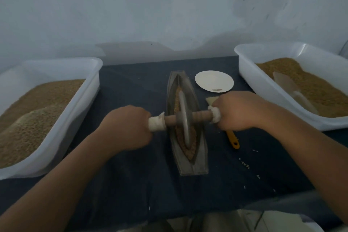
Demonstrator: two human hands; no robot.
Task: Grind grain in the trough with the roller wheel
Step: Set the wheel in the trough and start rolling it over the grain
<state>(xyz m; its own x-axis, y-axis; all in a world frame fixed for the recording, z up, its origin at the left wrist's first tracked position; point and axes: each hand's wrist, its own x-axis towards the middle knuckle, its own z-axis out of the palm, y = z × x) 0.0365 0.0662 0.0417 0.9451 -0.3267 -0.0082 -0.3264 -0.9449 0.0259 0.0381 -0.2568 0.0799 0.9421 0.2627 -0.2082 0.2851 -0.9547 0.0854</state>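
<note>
Two hands: left hand [126, 128] and right hand [239, 111] each clench a wrapped axle [200, 116] end.
Wheel [183, 120]: upright in the trough [195, 165], on grain [189, 151].
Plate [214, 81]: beyond right hand.

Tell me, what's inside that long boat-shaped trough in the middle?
Brownish grain lies along the trough, and the roller wheel stands in it, its axle held by the left hand and right hand. Whatever sits beneath the wheel is covered.
</note>
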